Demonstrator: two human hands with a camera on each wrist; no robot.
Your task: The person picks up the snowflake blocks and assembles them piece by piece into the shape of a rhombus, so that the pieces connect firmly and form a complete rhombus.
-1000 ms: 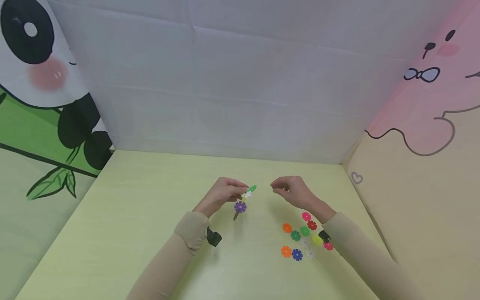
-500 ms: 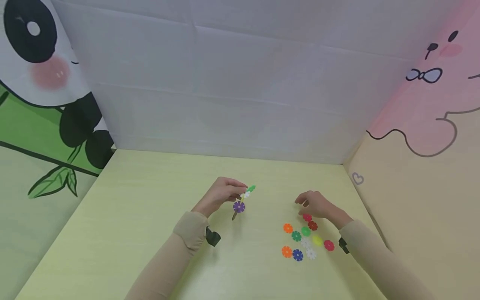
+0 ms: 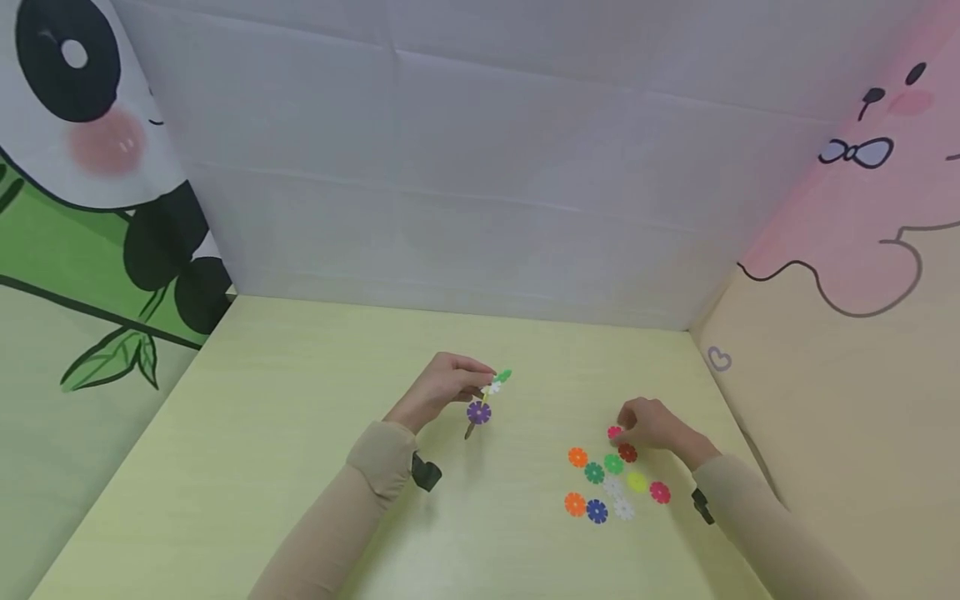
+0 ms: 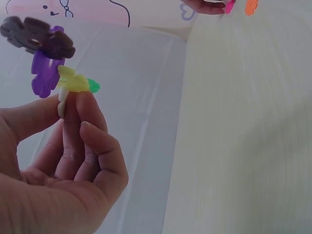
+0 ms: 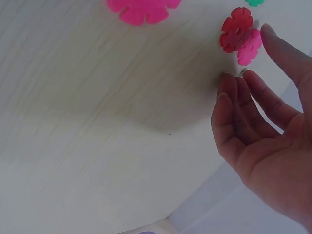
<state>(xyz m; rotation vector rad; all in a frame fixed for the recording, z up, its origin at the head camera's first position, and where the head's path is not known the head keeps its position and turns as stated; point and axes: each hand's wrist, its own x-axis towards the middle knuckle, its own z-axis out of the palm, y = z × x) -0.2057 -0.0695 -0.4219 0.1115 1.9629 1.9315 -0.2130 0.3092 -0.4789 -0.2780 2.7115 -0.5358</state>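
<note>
Centre of frame: we saw the left hand (image 3: 447,383) pinching the white piece (image 4: 62,105) of a linked chain (image 3: 479,412) above the table (image 3: 337,375). Right of centre, lower down, the right hand (image 3: 654,425) reached a pink piece (image 3: 614,432) on the table, thumb and fingers apart. We judged a careless grip might shove the close-by red piece (image 3: 627,453); squeezing the chain unevenly could unhook it.
</note>
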